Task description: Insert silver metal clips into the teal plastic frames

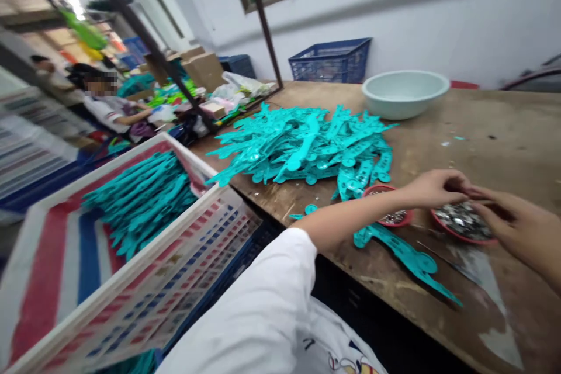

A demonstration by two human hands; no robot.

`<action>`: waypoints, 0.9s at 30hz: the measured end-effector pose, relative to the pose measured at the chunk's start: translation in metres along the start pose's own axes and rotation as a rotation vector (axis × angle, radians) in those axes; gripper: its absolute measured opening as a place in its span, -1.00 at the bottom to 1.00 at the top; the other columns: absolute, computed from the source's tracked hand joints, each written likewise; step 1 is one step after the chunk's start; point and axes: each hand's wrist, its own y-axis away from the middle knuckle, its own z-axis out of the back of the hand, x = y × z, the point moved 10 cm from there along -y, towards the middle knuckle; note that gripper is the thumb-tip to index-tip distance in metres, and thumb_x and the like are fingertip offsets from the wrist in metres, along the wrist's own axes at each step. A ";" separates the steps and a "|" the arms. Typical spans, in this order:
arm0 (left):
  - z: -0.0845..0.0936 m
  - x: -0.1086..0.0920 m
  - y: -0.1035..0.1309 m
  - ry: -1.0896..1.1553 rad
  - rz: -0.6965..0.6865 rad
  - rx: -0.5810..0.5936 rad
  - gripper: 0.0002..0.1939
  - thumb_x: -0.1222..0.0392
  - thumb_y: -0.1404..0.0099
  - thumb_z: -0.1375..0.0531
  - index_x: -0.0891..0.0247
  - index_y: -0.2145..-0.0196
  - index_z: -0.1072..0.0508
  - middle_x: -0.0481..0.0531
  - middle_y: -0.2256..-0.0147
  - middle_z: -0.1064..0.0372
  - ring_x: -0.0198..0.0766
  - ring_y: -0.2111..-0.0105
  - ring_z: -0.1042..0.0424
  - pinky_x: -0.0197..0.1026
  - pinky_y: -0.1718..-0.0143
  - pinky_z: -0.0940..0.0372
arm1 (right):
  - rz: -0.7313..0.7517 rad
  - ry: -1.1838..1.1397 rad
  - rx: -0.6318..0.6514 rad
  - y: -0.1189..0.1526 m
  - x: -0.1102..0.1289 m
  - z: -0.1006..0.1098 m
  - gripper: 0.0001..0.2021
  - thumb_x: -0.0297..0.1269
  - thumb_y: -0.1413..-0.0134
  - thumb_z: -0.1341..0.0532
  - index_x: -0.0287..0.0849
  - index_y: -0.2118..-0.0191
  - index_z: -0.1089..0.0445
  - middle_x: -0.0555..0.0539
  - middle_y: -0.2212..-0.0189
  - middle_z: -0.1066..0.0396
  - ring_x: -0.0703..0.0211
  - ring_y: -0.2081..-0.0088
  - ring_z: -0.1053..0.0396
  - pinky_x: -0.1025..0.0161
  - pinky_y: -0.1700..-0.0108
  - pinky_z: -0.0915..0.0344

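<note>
My left hand (pixel 442 186) and my right hand (pixel 504 213) meet over a red bowl of small shiny metal parts (pixel 460 221). The fingers of both are pinched together; whatever they hold is too small or hidden to name. Beneath my left forearm is a second red bowl (pixel 392 217) of small parts. One teal plastic piece (pixel 407 254) lies near the table's front edge, partly under that forearm. A big heap of teal plastic pieces (pixel 302 143) spreads to the left of the bowls.
A white crate (pixel 219 216) with a striped lining holds stacked teal pieces (pixel 144 198) at the left. A pale basin (pixel 405 93) and a blue crate (pixel 331 61) stand at the back. Another person (pixel 109 105) sits far left.
</note>
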 end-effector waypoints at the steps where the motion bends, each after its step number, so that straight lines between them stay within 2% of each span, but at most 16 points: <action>1: -0.005 0.004 0.003 0.028 0.005 0.030 -0.77 0.46 -0.29 -0.44 0.25 0.36 -0.49 -0.06 0.38 -0.50 -0.27 0.28 -0.49 -0.10 0.01 -0.45 | -0.029 -0.100 -0.010 0.002 0.001 0.000 -0.57 0.05 -0.26 -0.16 0.23 -0.01 -0.76 -0.20 0.02 -0.78 -0.35 0.02 -0.77 -0.16 0.06 -0.65; 2: -0.008 0.010 0.005 0.052 0.012 0.041 -0.76 0.46 -0.30 -0.42 0.23 0.32 -0.45 -0.08 0.36 -0.47 -0.27 0.27 -0.48 -0.10 0.01 -0.45 | -0.029 -0.162 -0.017 0.004 0.006 0.002 -0.60 0.04 -0.28 -0.17 0.16 0.06 -0.76 -0.24 0.02 -0.78 -0.39 -0.02 -0.76 -0.21 -0.04 -0.64; 3: -0.008 0.016 0.009 0.073 0.020 0.032 -0.76 0.44 -0.32 -0.40 0.21 0.26 -0.43 -0.10 0.32 -0.47 -0.28 0.25 -0.48 -0.10 -0.02 -0.45 | 0.000 -0.189 0.012 0.004 0.015 0.002 -0.63 0.05 -0.34 -0.18 0.14 0.10 -0.76 -0.27 0.02 -0.78 -0.37 -0.02 -0.75 -0.21 -0.06 -0.61; 4: -0.008 0.023 0.012 0.096 0.036 0.027 -0.74 0.42 -0.33 -0.40 0.19 0.20 -0.40 -0.10 0.28 -0.47 -0.29 0.23 -0.49 -0.10 -0.05 -0.45 | 0.023 -0.209 0.096 0.005 0.024 -0.003 -0.62 0.08 -0.49 -0.18 0.17 0.02 -0.77 -0.29 -0.09 -0.76 -0.31 -0.09 -0.72 -0.16 -0.13 -0.57; 5: -0.007 0.028 0.015 0.126 0.050 0.018 -0.70 0.40 -0.33 -0.42 0.18 0.15 -0.39 -0.09 0.24 -0.49 -0.28 0.20 -0.51 -0.09 -0.08 -0.44 | 0.031 -0.212 0.080 0.004 0.028 0.002 -0.62 0.09 -0.52 -0.17 0.21 0.03 -0.78 -0.30 -0.06 -0.76 -0.28 -0.04 -0.72 -0.14 -0.07 -0.55; 6: -0.005 0.032 0.018 0.175 0.066 -0.006 -0.65 0.39 -0.30 -0.46 0.17 0.12 -0.38 -0.09 0.21 -0.51 -0.28 0.18 -0.54 -0.09 -0.11 -0.45 | 0.042 -0.211 0.029 0.002 0.030 0.010 -0.61 0.04 -0.48 -0.18 0.10 0.03 -0.78 -0.29 0.05 -0.77 -0.30 0.05 -0.72 -0.17 0.01 -0.55; 8: -0.006 0.033 0.020 0.255 0.090 -0.021 -0.59 0.36 -0.30 -0.49 0.15 0.10 -0.36 -0.08 0.19 -0.55 -0.28 0.14 -0.59 -0.10 -0.14 -0.46 | 0.050 -0.227 0.012 0.000 0.029 0.016 -0.64 -0.03 -0.46 -0.23 -0.02 0.00 -0.78 -0.25 0.05 -0.77 -0.26 0.04 -0.71 -0.13 -0.03 -0.56; 11: -0.010 0.023 0.015 0.241 0.101 -0.028 -0.60 0.34 -0.36 -0.48 0.11 0.13 -0.32 -0.10 0.21 -0.56 -0.32 0.15 -0.61 -0.16 -0.10 -0.51 | 0.026 -0.237 -0.007 -0.002 0.019 0.022 -0.72 -0.09 -0.46 -0.30 -0.04 0.06 -0.78 -0.21 0.08 -0.78 -0.15 0.06 -0.68 -0.03 -0.06 -0.52; 15: -0.016 0.010 -0.004 0.121 0.059 -0.025 -0.63 0.38 -0.43 -0.41 0.09 0.19 -0.27 -0.12 0.22 -0.55 -0.35 0.20 -0.59 -0.19 -0.03 -0.55 | -0.026 -0.212 -0.071 -0.003 0.009 0.036 -0.73 -0.08 -0.54 -0.28 0.03 -0.01 -0.75 -0.15 0.08 -0.76 -0.19 0.03 -0.65 -0.07 -0.05 -0.51; 19: -0.019 0.019 -0.027 -0.019 0.000 -0.006 -0.71 0.39 -0.45 -0.35 0.10 0.17 -0.30 -0.02 0.12 -0.60 -0.25 0.07 -0.64 -0.07 -0.13 -0.59 | -0.176 -0.151 -0.105 -0.004 -0.002 0.054 -0.73 -0.15 -0.54 -0.21 0.03 -0.05 -0.69 -0.17 0.01 -0.75 -0.23 0.01 -0.64 -0.12 -0.07 -0.53; 22: -0.022 0.027 -0.045 -0.243 -0.120 -0.004 -0.77 0.44 -0.38 -0.33 0.16 0.17 -0.42 0.02 0.15 -0.58 -0.12 -0.02 -0.65 0.06 -0.25 -0.55 | -0.269 -0.151 -0.106 -0.004 -0.006 0.065 -0.76 -0.22 -0.54 -0.19 0.00 -0.06 -0.63 -0.14 -0.05 -0.73 -0.11 0.01 -0.62 -0.03 -0.11 -0.54; 24: -0.029 0.036 -0.056 -0.397 -0.178 0.038 -0.81 0.45 -0.34 -0.33 0.21 0.17 -0.51 0.06 0.17 -0.59 -0.06 -0.03 -0.65 0.10 -0.29 -0.52 | -0.295 -0.138 -0.074 -0.004 -0.004 0.068 -0.76 -0.30 -0.54 -0.19 -0.08 -0.10 -0.60 -0.14 -0.12 -0.71 0.01 -0.05 -0.58 0.08 -0.20 -0.50; 27: -0.039 0.046 -0.055 -0.554 -0.207 0.143 -0.81 0.36 -0.37 -0.33 0.22 0.08 -0.63 0.14 0.08 -0.67 -0.02 0.01 -0.66 0.12 -0.29 -0.48 | -0.274 -0.118 -0.008 -0.005 0.002 0.065 -0.72 -0.38 -0.55 -0.18 -0.20 -0.17 -0.60 -0.15 -0.21 -0.67 0.12 -0.16 -0.53 0.17 -0.31 -0.41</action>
